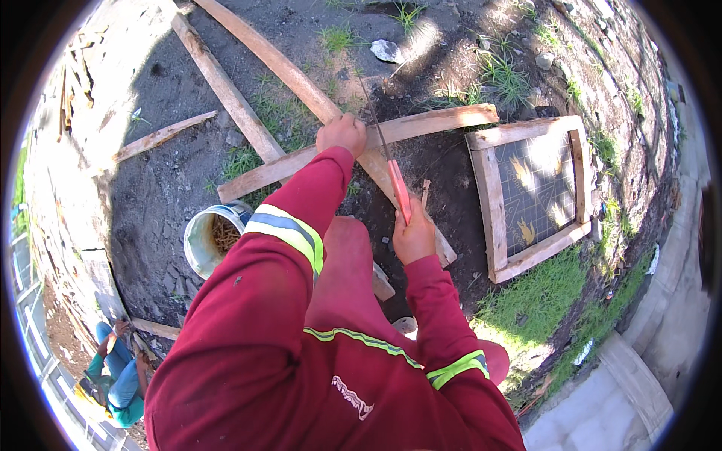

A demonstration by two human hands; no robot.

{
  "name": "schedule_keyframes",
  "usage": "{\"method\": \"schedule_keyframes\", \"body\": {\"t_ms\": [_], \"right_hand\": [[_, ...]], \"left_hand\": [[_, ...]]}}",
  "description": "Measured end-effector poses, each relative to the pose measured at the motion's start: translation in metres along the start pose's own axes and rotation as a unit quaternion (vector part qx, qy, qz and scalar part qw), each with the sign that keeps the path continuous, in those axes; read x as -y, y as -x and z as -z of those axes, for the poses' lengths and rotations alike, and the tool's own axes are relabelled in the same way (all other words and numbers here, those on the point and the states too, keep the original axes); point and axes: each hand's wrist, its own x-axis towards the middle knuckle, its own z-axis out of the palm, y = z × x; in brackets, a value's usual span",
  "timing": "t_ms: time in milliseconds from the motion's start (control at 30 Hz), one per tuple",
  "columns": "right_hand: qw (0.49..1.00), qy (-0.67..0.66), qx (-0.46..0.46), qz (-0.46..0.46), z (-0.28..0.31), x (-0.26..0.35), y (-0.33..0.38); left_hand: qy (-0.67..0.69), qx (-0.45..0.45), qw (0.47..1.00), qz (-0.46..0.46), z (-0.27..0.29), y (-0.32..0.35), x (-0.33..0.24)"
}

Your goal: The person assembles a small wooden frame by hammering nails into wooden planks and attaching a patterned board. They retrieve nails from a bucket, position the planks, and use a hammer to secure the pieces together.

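A wooden plank (440, 122) lies crosswise over two longer timbers, the right timber (263, 56) and the left timber (219, 84). My left hand (342, 135) is closed over the plank, near where it crosses the right timber. In my right hand (415, 237) is a handsaw (398, 189), gripped by its orange-red handle. Its thin blade points away from me and passes over the plank just right of my left hand. Whether the teeth touch the wood, I cannot tell.
Left of my legs stands a pale bucket (197, 239) with thin wooden pieces in it. To the right lies a wooden frame (490, 203) with wire mesh. A loose board (162, 137) rests at far left. Another person (124, 376) sits at lower left. A pale rock (386, 51) lies ahead.
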Motion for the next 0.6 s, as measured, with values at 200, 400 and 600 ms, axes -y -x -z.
{"method": "schedule_keyframes", "body": {"t_ms": [200,400,600], "right_hand": [[1.000,0.009,0.020,-0.017,0.049,0.016,0.077],[1.000,0.014,-0.011,-0.003,0.005,0.014,0.002],[1.000,-0.024,-0.009,0.010,-0.008,0.004,-0.017]], "left_hand": [[-0.015,0.021,1.000,0.000,0.000,-0.001,0.000],[-0.036,0.054,0.998,0.017,0.002,-0.003,-0.003],[-0.032,0.023,0.999,-0.005,0.001,-0.003,-0.003]]}}
